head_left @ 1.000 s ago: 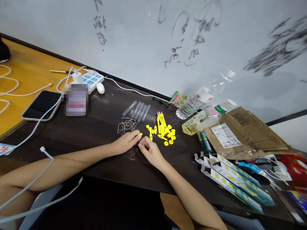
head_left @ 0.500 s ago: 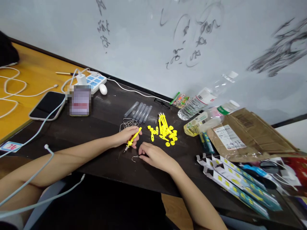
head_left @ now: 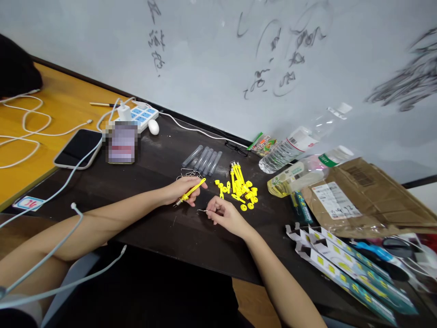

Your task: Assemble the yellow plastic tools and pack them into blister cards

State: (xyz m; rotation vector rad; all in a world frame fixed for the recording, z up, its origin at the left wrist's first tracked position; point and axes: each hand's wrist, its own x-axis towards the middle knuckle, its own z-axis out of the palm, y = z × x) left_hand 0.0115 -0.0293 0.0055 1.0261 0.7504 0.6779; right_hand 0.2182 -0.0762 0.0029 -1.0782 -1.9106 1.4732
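Note:
Between the thumb and fingers of my left hand (head_left: 186,187) is a slim yellow plastic rod with a metal tip (head_left: 190,193), tilted with the tip toward me. My right hand (head_left: 222,213) pinches a thin bent metal wire hook (head_left: 202,210), whose curved end points left toward the rod, apart from it. Behind my left hand lie several more bent wire hooks (head_left: 191,173), partly covered by it. Several clear plastic tubes (head_left: 205,160) rest beyond them. Right of these is a pile of yellow plastic parts (head_left: 244,189), with similar metal-tipped rods among them.
Two plastic bottles (head_left: 297,175) lean at the back right, beside a brown package (head_left: 372,196). Opened long boxes (head_left: 348,269) lie at the right. On the left are a phone (head_left: 78,149), a second device (head_left: 121,143), a power strip (head_left: 145,116) and loose white cables (head_left: 51,196).
My right hand has risen slightly and moved away from the desk surface, turning the wire hook. The rod in my left hand is tilted flatter. The whole view has shifted a little.

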